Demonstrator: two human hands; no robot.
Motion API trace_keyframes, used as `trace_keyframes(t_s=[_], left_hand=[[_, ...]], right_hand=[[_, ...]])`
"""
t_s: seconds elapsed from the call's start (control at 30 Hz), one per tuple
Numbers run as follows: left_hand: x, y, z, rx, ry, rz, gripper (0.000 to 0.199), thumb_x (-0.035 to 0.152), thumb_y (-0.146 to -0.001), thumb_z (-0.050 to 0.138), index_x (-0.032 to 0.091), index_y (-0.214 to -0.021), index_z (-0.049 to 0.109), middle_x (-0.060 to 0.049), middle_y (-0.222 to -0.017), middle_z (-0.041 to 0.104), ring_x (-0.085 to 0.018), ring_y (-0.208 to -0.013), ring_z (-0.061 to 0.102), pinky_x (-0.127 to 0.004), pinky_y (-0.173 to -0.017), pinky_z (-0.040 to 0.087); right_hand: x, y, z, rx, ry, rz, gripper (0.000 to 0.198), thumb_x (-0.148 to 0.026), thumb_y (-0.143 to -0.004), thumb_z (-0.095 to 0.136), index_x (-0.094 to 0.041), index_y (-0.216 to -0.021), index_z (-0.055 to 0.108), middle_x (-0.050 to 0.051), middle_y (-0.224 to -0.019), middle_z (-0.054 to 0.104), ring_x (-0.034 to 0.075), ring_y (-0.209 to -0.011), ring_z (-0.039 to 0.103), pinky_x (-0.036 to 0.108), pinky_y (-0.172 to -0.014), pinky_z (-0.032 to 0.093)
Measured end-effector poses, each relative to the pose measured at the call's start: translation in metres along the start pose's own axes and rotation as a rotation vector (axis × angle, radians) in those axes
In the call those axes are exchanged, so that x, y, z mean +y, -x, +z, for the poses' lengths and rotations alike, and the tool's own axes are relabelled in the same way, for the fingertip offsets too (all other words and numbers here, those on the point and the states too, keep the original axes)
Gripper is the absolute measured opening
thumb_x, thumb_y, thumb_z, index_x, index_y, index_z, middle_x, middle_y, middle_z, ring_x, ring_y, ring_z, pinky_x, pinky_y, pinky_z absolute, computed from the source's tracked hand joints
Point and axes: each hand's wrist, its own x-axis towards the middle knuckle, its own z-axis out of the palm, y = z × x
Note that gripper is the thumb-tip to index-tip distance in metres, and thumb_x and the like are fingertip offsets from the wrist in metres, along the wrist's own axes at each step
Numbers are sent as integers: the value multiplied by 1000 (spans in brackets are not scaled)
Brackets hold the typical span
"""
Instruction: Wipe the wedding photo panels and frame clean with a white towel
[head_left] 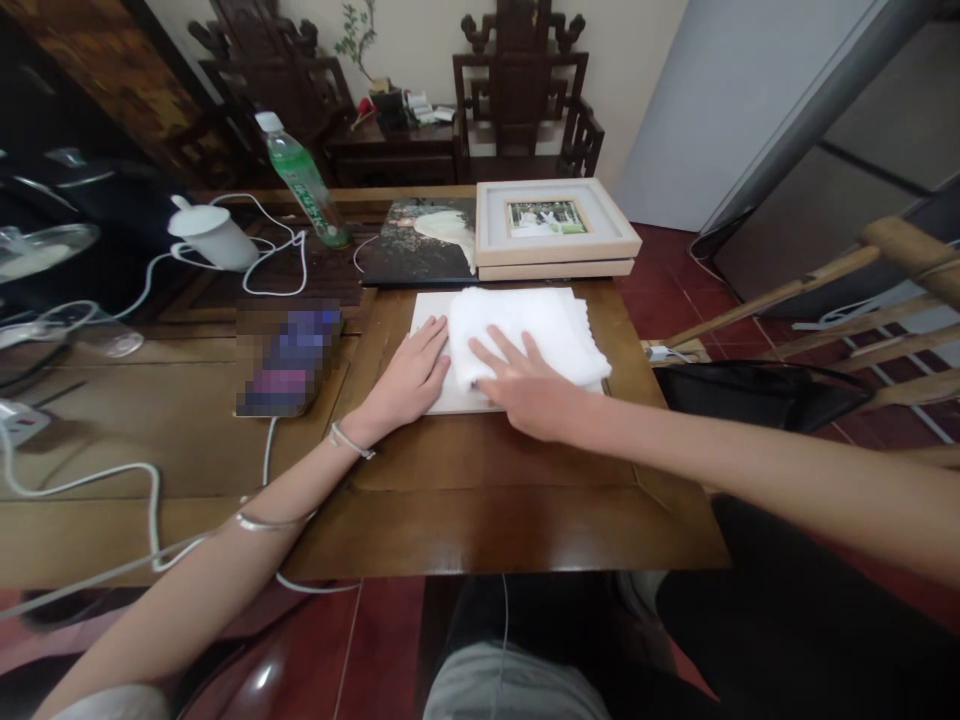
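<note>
A folded white cloth lies over a flat pale board on the wooden table. My right hand rests on the cloth with its fingers spread, pressing its near left part. The thumb side of that hand is partly hidden. My left hand lies flat on the left edge of the board, fingers stretched out, beside the cloth. Most of the board is covered by the cloth and my hands, so I cannot tell what its face shows.
Behind the board lie stacked picture frames and a dark photo panel. To the left are a phone on a white cable, a green-labelled bottle and a lidded white cup. A wooden chair stands right.
</note>
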Motion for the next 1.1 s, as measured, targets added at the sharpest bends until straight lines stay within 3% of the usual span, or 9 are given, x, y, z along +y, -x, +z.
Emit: trace_keyframes(t_s=[0.13,0.27,0.57,0.7,0.83,1.1], left_hand=[[-2,1,1,2,1,6,58,31,-102,33,10,-155,41,-19,-164,39,-32,-157,28,-59,-126,27],[-3,2,-1,-10,1,9,57,31,-102,33,10,-155,41,-18,-165,37,-32,-157,28,-59,-127,26],[4,0,-4,-37,-16,-5,62,38,-104,31,6,-157,39,-20,-165,36,-33,-157,26,-58,-127,25],[3,0,-4,-29,-1,-4,61,38,-104,32,9,-157,39,-18,-165,37,-33,-157,26,-58,-127,24],[1,0,-2,-13,12,0,61,36,-103,33,10,-157,39,-19,-165,37,-33,-157,28,-58,-127,25],[-1,1,0,6,30,3,57,30,-102,35,14,-156,42,-16,-165,38,-32,-157,28,-59,-127,25]], right_hand=[[-34,38,2,1,-19,-73,42,-5,-92,54,-16,-128,71,24,-167,30,51,-153,24,76,-111,34],[-43,48,-2,-13,-39,-100,42,-6,-92,55,-18,-129,71,23,-166,34,50,-152,28,75,-110,38],[14,-24,-13,-73,-8,76,66,6,-88,44,-15,-149,54,22,-169,27,47,-156,17,75,-112,34],[23,-43,-10,-48,11,141,67,8,-87,43,-15,-149,54,22,-170,25,47,-156,16,77,-113,31],[5,-21,-3,0,49,77,59,4,-89,49,-14,-145,59,25,-169,25,50,-155,19,76,-112,33],[-49,46,0,53,30,-85,37,-7,-94,52,-17,-121,75,24,-163,38,52,-148,35,74,-105,43]])
